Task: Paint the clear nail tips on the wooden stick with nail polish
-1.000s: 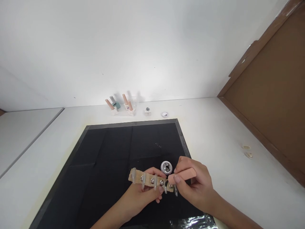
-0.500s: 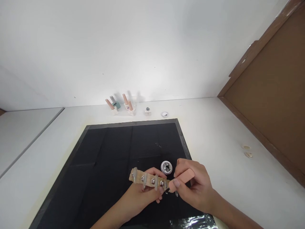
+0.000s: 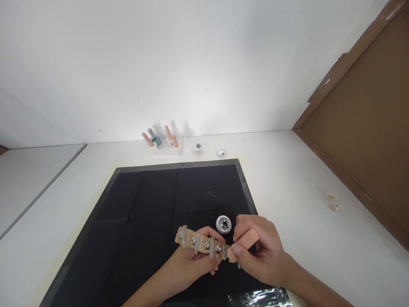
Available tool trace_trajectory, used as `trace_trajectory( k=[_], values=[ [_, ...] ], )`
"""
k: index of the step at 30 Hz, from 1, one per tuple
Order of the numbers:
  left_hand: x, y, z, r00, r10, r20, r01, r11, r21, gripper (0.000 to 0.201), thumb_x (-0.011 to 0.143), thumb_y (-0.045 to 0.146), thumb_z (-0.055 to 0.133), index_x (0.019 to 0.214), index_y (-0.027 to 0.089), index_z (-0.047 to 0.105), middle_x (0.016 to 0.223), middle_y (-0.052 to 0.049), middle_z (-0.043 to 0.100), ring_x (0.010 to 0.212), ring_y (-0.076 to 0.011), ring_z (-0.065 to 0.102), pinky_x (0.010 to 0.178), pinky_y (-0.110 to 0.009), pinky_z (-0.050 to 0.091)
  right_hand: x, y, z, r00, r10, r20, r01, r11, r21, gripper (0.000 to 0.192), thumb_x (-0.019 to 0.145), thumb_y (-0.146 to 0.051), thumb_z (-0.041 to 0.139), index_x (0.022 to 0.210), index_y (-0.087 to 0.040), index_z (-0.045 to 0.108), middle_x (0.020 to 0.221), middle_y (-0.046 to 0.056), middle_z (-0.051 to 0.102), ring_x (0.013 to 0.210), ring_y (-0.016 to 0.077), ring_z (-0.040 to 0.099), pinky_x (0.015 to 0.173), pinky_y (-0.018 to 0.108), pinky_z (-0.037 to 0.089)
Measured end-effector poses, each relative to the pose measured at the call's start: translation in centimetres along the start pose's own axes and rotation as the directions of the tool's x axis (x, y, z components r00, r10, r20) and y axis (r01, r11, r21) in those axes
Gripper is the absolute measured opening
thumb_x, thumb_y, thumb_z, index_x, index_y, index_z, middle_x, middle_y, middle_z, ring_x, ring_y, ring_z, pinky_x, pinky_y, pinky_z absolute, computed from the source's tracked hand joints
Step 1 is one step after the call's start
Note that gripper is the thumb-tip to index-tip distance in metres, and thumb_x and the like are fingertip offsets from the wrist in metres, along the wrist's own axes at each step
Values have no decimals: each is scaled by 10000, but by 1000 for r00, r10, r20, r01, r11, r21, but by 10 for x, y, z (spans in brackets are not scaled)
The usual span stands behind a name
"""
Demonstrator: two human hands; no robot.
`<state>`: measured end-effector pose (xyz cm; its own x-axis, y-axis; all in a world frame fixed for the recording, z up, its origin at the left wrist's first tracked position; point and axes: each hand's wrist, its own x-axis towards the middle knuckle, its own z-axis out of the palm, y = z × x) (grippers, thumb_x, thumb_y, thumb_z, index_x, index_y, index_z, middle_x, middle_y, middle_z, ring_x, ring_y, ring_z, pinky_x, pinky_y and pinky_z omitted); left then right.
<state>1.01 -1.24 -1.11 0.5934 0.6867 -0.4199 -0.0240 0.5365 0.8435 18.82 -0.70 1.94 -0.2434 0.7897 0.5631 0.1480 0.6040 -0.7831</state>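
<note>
A black square mat [image 3: 153, 204] lies on the white tabletop [image 3: 287, 179], with a white wall [image 3: 191, 64] behind at twelve o'clock. On the mat's five o'clock part sits a small round silver-lidded jar [image 3: 223, 224]. Just at its seven o'clock, above the mat, the left hand [image 3: 191, 266] holds a tan wooden strip with metal studs and clear nail tips [image 3: 201, 244]; at the strip's three o'clock end the right hand [image 3: 260, 253] holds a pink oblong cap [image 3: 244, 243] touching it. Beyond the mat at twelve o'clock stands a row of small nail-polish bottles [image 3: 161, 141], against the wall. A brown wooden panel [image 3: 367, 128] rises at two o'clock.
</note>
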Motion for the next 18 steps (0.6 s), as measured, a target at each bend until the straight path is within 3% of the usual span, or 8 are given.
trace_trajectory(
  k=[4,7,13,18],
  values=[
    [0,-4,-1,1000,14,14,-14,1000,20,230,740,295,646,911,170,557,671,32,540,618,-92,503,608,-249,431,-2,0,0,990,122,-74,-128,989,-76,165,775,-96,531,666,-202,467,562,-41,447,440,86,374,412,217,301],
    [-1,-5,-2,1000,15,13,-15,999,35,230,744,290,641,918,167,554,695,26,545,621,-91,496,606,-252,428,-2,0,0,984,118,-130,-126,990,-56,189,787,-90,515,651,-205,453,572,-32,467,453,93,391,418,220,319],
    [-1,3,1,1000,-11,15,10,999,46,190,754,279,628,889,172,548,668,41,530,619,-85,480,614,-240,413,2,0,-1,1000,-6,18,7,999,-46,196,744,-100,532,622,-210,424,520,-51,412,435,93,351,412,229,290],
    [-4,2,2,999,-44,19,43,998,42,223,737,296,639,913,202,538,697,47,521,632,-88,469,623,-239,395,5,-1,-4,986,151,-74,-158,981,-111,204,795,-118,523,619,-201,460,549,-38,440,433,85,356,395,215,291]
  ],
)
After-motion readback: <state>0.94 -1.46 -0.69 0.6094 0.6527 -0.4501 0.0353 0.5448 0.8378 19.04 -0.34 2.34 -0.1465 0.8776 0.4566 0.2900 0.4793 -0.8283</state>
